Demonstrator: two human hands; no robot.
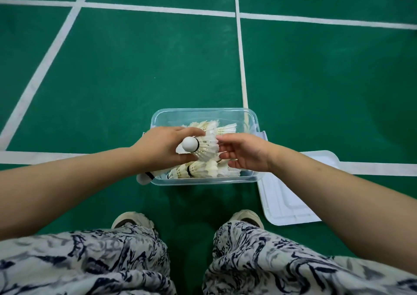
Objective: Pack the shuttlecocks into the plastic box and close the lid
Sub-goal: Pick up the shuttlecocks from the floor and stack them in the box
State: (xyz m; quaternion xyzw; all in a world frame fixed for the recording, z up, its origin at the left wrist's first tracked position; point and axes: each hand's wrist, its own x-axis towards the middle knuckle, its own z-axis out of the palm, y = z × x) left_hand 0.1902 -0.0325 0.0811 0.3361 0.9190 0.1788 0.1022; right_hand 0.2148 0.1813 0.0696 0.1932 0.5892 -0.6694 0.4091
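Head-worn, facing forward-down, seemingly close over box.

Green badminton court floor, matte, faint scuffs. White court lines: one runs straight away, one crosses it far up, and a diagonal sits on the left. Another white line runs across mid-frame. Off-white left sneaker and right sneaker, toes forward, apart. White trousers with navy swirl print fill the bottom.

We are on a badminton court: green sports flooring crossed by white boundary lines stretches far ahead, and feathered shuttlecocks fill a clear box near us.
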